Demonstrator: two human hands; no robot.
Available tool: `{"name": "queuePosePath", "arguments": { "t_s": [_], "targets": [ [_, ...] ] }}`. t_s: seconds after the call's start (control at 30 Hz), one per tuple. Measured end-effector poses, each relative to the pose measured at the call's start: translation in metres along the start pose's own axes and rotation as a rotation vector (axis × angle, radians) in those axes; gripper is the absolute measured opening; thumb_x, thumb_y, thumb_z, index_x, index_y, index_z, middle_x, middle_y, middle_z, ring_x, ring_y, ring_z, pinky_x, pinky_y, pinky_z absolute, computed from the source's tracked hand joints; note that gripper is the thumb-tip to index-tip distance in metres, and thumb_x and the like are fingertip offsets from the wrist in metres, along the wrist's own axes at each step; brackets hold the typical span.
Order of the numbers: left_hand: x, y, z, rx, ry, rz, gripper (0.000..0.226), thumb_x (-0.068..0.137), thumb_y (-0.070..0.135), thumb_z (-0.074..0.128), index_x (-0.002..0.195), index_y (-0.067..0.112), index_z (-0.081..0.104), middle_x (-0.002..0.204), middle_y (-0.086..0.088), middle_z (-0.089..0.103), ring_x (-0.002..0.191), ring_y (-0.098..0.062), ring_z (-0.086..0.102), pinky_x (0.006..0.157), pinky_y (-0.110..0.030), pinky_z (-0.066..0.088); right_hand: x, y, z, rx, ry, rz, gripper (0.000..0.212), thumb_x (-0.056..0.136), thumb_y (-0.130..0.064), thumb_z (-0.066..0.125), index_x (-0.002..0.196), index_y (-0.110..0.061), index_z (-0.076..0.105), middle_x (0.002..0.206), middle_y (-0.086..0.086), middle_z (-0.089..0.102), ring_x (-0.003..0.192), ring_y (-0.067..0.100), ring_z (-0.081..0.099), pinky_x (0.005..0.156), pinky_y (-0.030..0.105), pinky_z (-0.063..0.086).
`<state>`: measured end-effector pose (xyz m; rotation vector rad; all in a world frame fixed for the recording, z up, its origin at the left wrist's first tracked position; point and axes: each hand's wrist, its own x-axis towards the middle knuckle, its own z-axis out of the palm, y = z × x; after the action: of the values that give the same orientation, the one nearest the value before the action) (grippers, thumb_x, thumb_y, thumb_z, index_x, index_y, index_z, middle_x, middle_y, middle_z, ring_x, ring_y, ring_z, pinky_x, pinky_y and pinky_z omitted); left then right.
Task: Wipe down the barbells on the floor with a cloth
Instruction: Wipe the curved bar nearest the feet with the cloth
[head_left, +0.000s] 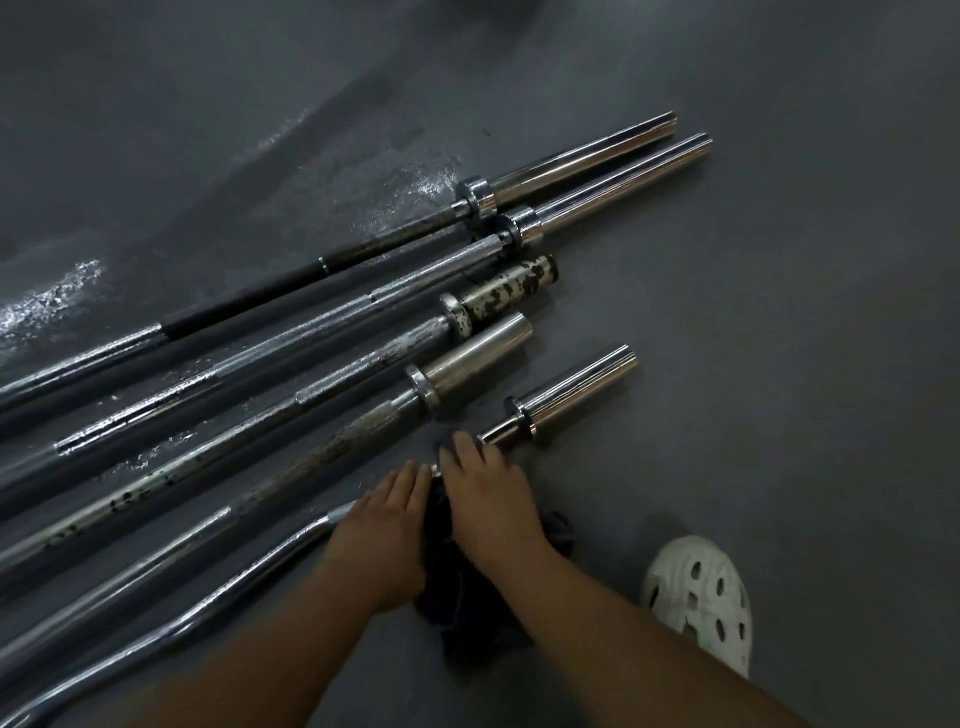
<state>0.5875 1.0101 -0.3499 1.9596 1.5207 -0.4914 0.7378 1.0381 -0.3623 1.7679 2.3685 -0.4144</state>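
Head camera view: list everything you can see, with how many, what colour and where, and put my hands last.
straight steel barbells: four, chrome and black, some rust-spotted, side by side across left and centre
curved chrome curl bar: one, silver, nearest the person, running under both hands
dark cloth: one, near black, bunched over the curl bar
white perforated clog: one, white, lower right
dark grey floor: one, shiny patches at upper left
left hand: one, resting on the curl bar beside the cloth
right hand: one, lying over the cloth on the bar
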Motion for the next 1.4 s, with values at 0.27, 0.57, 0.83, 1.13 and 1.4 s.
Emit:
{"name": "queuePosePath", "arguments": {
  "t_s": [0.27,0.57,0.83,1.13,1.4],
  "targets": [
    [-0.007,-0.016,-0.025,0.176,-0.122,0.15,0.097,0.087,0.023,0.053,0.156,0.02,-0.014,0.165,-0.002,-0.015,0.151,-0.021,0.013,0.11,-0.035,0.037,-0.01,0.01,0.002,-0.017,-0.032,0.018,0.072,0.086,-0.02,0.059,0.151,-0.02,0.028,0.153,0.007,0.033,0.111,0.03,0.052,0.076,0.042,0.052],
    [-0.019,-0.06,-0.046,0.364,-0.351,0.371,0.099,0.084,0.026,0.052,0.156,0.021,-0.017,0.162,0.001,-0.025,0.149,-0.021,0.02,0.107,-0.032,0.038,0.0,0.026,0.007,-0.022,-0.023,0.085,0.076,0.085,-0.018,0.059,0.153,-0.018,0.026,0.156,0.01,0.029,0.11,0.033,0.052,0.079,0.042,0.052],
    [-0.028,-0.079,-0.026,0.229,-0.274,0.425,0.094,0.085,0.031,0.051,0.157,0.02,-0.008,0.164,0.001,-0.02,0.15,-0.021,0.017,0.115,-0.032,0.031,0.001,0.022,0.003,-0.043,-0.105,-0.034,0.075,0.082,-0.014,0.06,0.151,-0.022,0.031,0.161,0.005,0.023,0.108,0.034,0.054,0.083,0.045,0.054],
    [-0.029,-0.099,0.021,0.128,0.122,0.38,0.086,0.067,0.035,0.035,0.148,0.009,0.042,0.153,-0.012,0.042,0.124,-0.029,0.058,0.096,-0.04,0.053,0.0,0.001,0.001,-0.061,-0.121,-0.049,0.078,0.084,-0.014,0.058,0.153,-0.023,0.023,0.161,0.002,0.016,0.114,0.032,0.049,0.087,0.043,0.052],
    [-0.025,-0.1,0.047,0.073,0.235,0.315,0.076,0.08,0.03,0.04,0.153,0.011,0.033,0.156,-0.013,0.036,0.131,-0.031,0.052,0.101,-0.041,0.05,-0.012,-0.028,0.016,-0.051,-0.109,-0.229,0.078,0.081,-0.015,0.063,0.15,-0.025,0.028,0.159,0.003,0.023,0.107,0.032,0.049,0.08,0.044,0.055]
  ]
}}
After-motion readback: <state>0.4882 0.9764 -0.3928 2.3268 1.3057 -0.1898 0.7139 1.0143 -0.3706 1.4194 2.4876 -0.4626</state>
